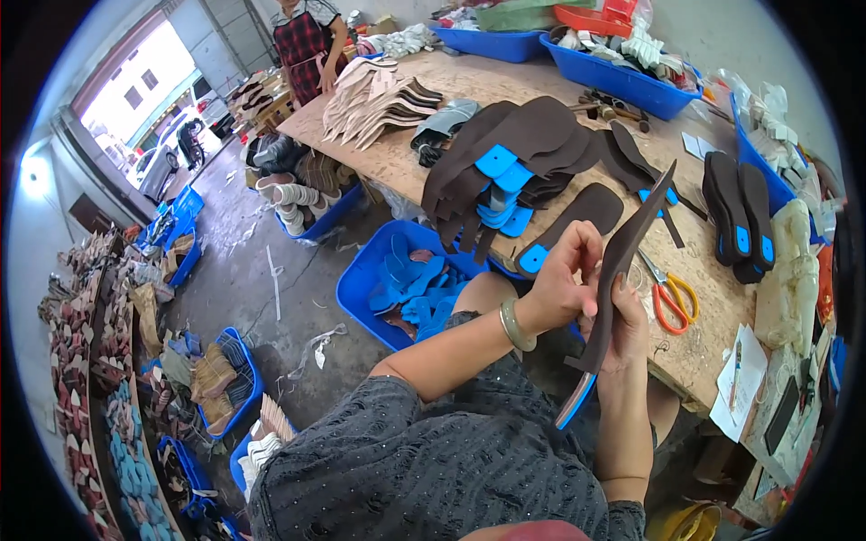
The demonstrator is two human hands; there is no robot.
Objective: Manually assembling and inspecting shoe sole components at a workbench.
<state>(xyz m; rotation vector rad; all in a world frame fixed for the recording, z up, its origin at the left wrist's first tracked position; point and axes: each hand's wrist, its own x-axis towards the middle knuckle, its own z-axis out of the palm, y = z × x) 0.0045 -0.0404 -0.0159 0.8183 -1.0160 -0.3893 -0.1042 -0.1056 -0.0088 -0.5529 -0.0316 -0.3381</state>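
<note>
A dark brown shoe insole [615, 270] with a blue heel end is held upright, edge-on, in my right hand [629, 332]. My left hand [564, 287], with a bangle at the wrist, is curled against the insole's left side; what its fingers pinch, if anything, is hidden. On the table below lies a single brown insole [586, 216] with a blue heel patch. Beyond it a heap of similar insoles [519, 135] overhangs the table edge. Scissors [675, 299] with red and yellow handles rest right of my hands.
Paired insoles [740, 212] lie at the right of the wooden table [695, 356]. Blue bins [622, 77] line its back. Below the near edge, a blue tub [361, 298] holds blue pieces. A person [309, 54] stands beyond pale stacked pieces [379, 99]. Shelves [104, 379] stand far left.
</note>
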